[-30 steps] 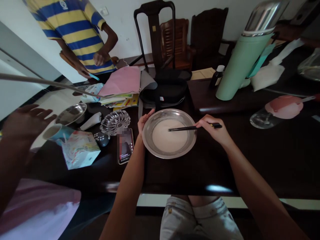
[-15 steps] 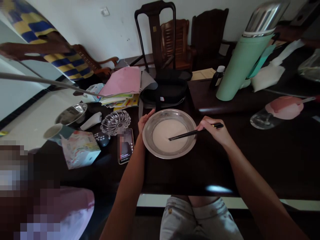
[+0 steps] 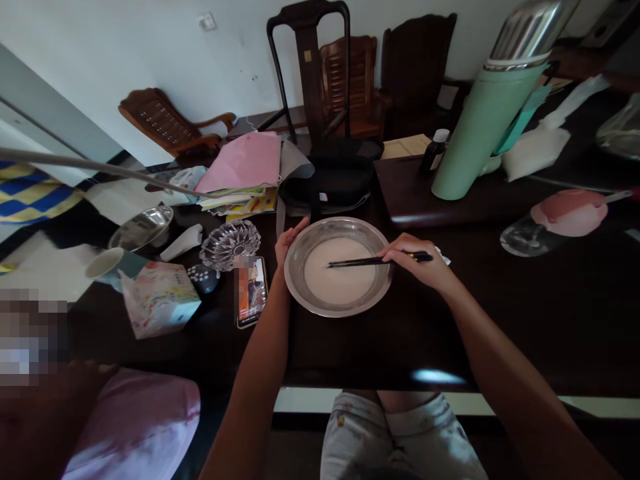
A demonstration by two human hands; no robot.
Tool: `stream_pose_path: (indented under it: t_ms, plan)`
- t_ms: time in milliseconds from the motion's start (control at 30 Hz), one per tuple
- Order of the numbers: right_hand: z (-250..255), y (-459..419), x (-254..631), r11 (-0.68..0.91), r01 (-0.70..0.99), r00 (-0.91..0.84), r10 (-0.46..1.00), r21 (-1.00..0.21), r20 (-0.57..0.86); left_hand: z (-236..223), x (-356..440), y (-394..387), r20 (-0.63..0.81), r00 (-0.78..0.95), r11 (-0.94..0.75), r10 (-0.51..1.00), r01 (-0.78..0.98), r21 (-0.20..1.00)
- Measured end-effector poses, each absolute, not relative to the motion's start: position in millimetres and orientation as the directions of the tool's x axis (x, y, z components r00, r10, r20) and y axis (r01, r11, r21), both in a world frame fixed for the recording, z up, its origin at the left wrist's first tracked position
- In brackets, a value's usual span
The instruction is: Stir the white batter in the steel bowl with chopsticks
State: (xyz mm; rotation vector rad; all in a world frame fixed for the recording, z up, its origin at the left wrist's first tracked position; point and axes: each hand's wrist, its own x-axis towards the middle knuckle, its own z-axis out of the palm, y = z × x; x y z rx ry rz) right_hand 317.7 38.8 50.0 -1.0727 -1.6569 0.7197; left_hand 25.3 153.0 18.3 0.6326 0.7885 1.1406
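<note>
A wide metal bowl (image 3: 338, 309) stands on the dark table in front of me, with a milky white liquid (image 3: 345, 283) in it. My left hand (image 3: 290, 243) is against the bowl's left rim, its thumb side hidden and its fingers pointing away from me along the outside. In my right hand (image 3: 413, 257) a pair of black chopsticks (image 3: 357, 262) is gripped near the upper ends. Their tips dip into the liquid left of its middle. A small white scrap (image 3: 443, 256) shows behind the right hand.
Left of the bowl lie a phone (image 3: 251, 293), a cut-glass dish (image 3: 231, 244), a tissue box (image 3: 160, 297), a mug (image 3: 113, 265) and a steel basin (image 3: 145, 230). A tall green thermos (image 3: 467, 127) and a pink-lidded jar (image 3: 555, 220) stand right. A person in pink (image 3: 140, 420) sits at left.
The chopsticks have swept left and away from me in the liquid, and my right hand shifted slightly left. The person in the checked top has moved down and left. The phone's picture changed.
</note>
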Motion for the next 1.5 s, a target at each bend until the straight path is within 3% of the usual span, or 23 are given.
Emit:
stream_pose_path:
  t_ms: [133, 300, 500, 667, 833, 1000, 1200, 1367, 1500]
  plan:
    - [51.0, 38.0, 320.0, 0.375, 0.264, 0.015, 0.92, -0.889, 0.393, 17.7, 24.8, 153.1, -0.224, 0.221, 0.31, 0.949, -0.538, 0.784]
    - [50.2, 38.3, 317.2, 0.423, 0.288, -0.144, 0.906, -0.859, 0.397, 17.2, 24.4, 153.4, -0.215, 0.217, 0.301, 0.952, -0.539, 0.787]
    - [50.0, 38.0, 321.3, 0.397, 0.231, 0.01, 0.912, -0.888, 0.41, 17.0, 24.4, 152.8, -0.214, 0.216, 0.3, 0.953, -0.542, 0.785]
    - [49.0, 38.8, 316.5, 0.458, 0.296, -0.161, 0.889, -0.838, 0.429, 16.4, 24.7, 152.9, -0.215, 0.195, 0.288, 0.957, -0.538, 0.792]
    - [50.8, 38.6, 321.2, 0.438, 0.28, -0.023, 0.892, -0.854, 0.451, 17.3, 26.0, 152.3, -0.217, 0.203, 0.294, 0.955, -0.547, 0.784]
    - [49.2, 38.8, 317.8, 0.45, 0.278, -0.151, 0.893, -0.849, 0.424, 19.3, 26.8, 150.3, -0.218, 0.199, 0.293, 0.956, -0.549, 0.783]
    - [47.8, 39.2, 321.6, 0.43, 0.255, 0.005, 0.895, -0.866, 0.446, 20.4, 27.1, 150.1, -0.221, 0.198, 0.295, 0.955, -0.537, 0.791]
    - [46.6, 39.7, 317.9, 0.458, 0.266, -0.155, 0.889, -0.848, 0.431, 20.0, 26.0, 150.9, -0.224, 0.201, 0.299, 0.954, -0.533, 0.792]
    - [46.4, 39.8, 319.9, 0.451, 0.27, -0.035, 0.888, -0.851, 0.459, 20.0, 26.5, 150.2, -0.221, 0.2, 0.296, 0.955, -0.543, 0.786]
